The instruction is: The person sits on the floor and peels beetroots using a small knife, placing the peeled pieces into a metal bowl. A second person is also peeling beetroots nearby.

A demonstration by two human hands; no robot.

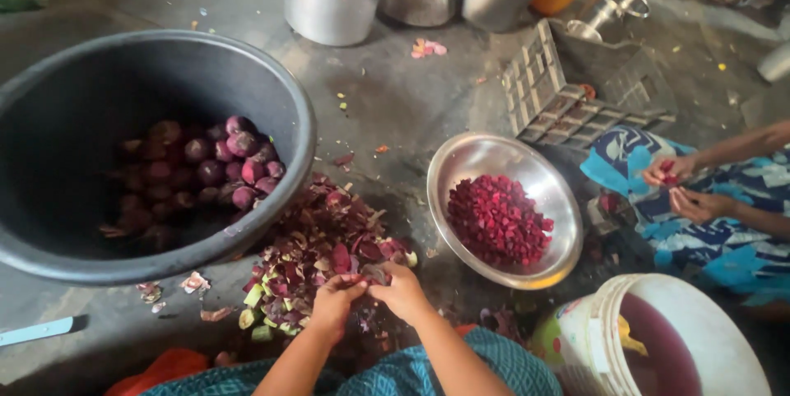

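My left hand (336, 299) and my right hand (401, 288) meet over a heap of purple onion peels (317, 256) on the floor, fingers pinched together on a small onion piece (370, 274) that is mostly hidden between them. A big black tub (49, 116) at the left holds several peeled purple onions (230, 157). To the right a steel bowl (473, 153) carries chopped red pieces (498, 219).
Another person's hands (679, 186) work at the right above a blue patterned cloth. A white bucket (699, 314) stands at the lower right. Metal pots (333, 1) and a grate (547, 96) sit at the back. A knife (37, 332) lies at the lower left.
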